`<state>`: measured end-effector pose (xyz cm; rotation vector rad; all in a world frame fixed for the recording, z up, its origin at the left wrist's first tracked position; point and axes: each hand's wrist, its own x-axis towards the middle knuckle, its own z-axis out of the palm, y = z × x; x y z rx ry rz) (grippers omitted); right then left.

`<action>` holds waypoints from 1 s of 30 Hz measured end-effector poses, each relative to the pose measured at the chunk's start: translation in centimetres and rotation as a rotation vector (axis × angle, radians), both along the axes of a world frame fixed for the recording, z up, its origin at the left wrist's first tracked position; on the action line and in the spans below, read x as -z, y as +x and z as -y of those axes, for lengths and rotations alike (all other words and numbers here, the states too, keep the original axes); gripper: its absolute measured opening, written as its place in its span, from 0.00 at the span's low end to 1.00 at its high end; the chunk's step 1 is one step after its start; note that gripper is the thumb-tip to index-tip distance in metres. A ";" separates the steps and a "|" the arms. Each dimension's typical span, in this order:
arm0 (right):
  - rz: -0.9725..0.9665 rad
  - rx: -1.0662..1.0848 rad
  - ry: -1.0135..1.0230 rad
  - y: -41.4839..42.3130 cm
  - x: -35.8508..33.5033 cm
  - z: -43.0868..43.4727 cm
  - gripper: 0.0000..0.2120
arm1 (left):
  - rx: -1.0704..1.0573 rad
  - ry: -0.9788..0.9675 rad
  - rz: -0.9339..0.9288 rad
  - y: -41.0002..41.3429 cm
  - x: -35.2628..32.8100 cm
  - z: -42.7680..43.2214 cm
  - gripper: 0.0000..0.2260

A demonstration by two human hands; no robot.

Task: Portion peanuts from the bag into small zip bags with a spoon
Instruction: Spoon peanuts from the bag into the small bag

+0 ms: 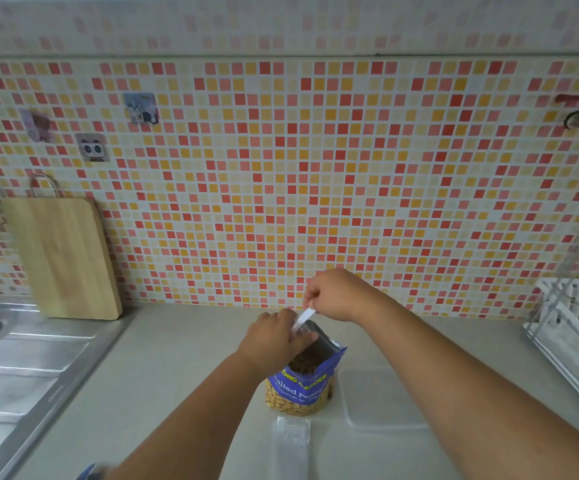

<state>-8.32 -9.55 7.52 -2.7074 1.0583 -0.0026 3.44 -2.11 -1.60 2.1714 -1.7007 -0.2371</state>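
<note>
A blue bag of salted peanuts [301, 388] stands open on the countertop, nuts showing in its mouth and through its clear lower part. My left hand [277, 337] is at the bag's open top and pinches a small clear zip bag [301, 336] over it. My right hand [340, 296] is just above and behind, closed on the handle of a white plastic spoon [306, 316] that slants down toward the small bag. The spoon's bowl is hidden. An empty clear zip bag [289, 445] lies flat in front of the peanut bag.
A clear plastic lid or tray [381, 400] lies right of the peanut bag. A steel sink and drainboard [21, 368] fill the left side, with a wooden cutting board [63, 258] leaning on the tiled wall. A white dish rack [575, 334] stands at the right.
</note>
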 end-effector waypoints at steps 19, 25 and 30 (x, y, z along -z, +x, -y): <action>-0.397 0.266 0.019 2.1 6.8 -3.4 0.20 | -0.023 -0.024 -0.377 1.1 0.7 -2.2 0.16; -0.248 0.393 0.135 1.9 8.4 -2.4 0.17 | -0.021 -0.005 -0.395 1.2 1.0 -2.0 0.16; -0.060 0.462 0.200 0.9 8.4 -1.2 0.12 | -0.034 0.015 -0.415 1.3 1.0 -1.8 0.17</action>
